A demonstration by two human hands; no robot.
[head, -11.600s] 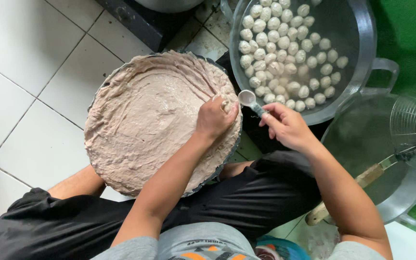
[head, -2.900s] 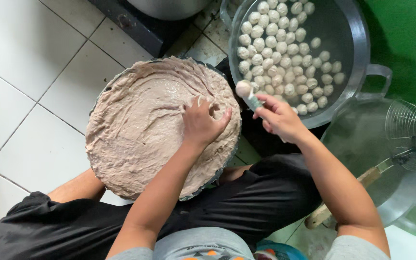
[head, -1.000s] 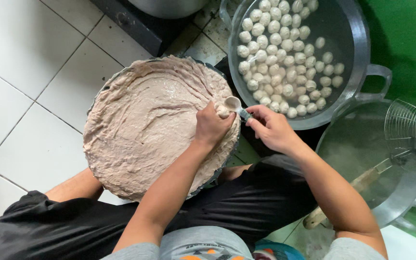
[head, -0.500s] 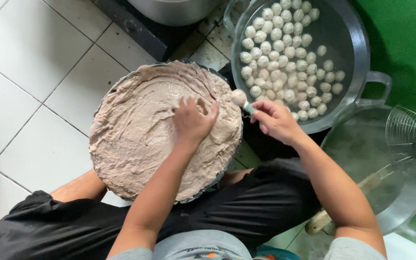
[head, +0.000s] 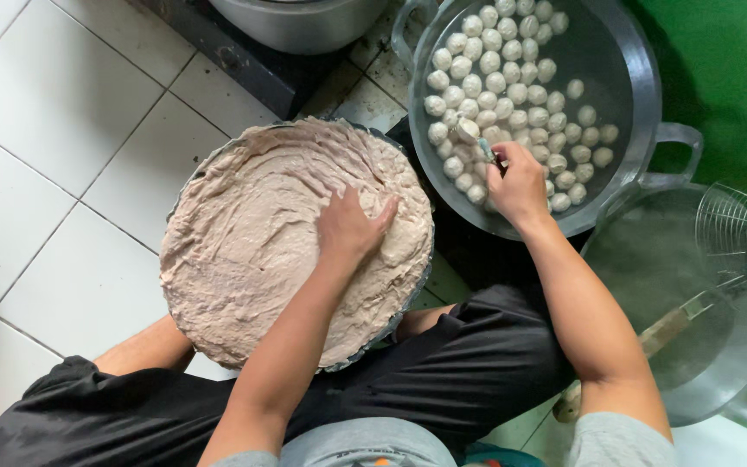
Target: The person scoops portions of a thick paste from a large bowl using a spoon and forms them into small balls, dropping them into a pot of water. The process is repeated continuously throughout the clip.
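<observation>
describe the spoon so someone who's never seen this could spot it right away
Start at the big metal pan full of pale round balls, at the top, right of the wide basin of pinkish paste. Over the pan's near edge is the right hand; the spoon sticks out from its fingers. It is the only thin, straight, metal thing among the round balls, with one ball at its tip.

No packages, no labels, no signs, no screens anywhere you look, twelve o'clock round to six, nothing printed or boxed in your view, nothing of that kind to mark.
</observation>
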